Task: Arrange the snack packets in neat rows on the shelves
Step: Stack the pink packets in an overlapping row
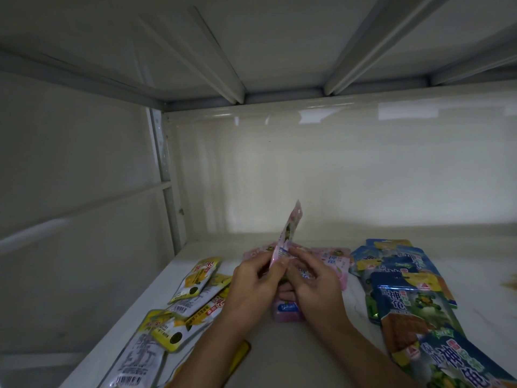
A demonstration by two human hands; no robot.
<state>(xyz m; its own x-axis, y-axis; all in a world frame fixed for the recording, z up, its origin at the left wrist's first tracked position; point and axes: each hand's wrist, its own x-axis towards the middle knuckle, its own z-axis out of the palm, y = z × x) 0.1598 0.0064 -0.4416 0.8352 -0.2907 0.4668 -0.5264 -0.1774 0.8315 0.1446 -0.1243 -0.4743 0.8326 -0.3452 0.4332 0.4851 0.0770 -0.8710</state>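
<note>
A pink snack packet [291, 228] stands upright on edge in the middle of the white shelf [313, 348]. My left hand [254, 287] and my right hand [313, 281] both pinch its lower part. More pink packets [333, 259] lie flat behind my hands, and another pink packet [288, 310] lies below them. Yellow and silver packets [195, 284] lie scattered on the left. Blue packets [402, 278] overlap in a row on the right.
The shelf's back wall [335, 175] is close behind the packets. A metal upright [167, 186] stands at the back left corner. The upper shelf's underside [251, 46] hangs overhead.
</note>
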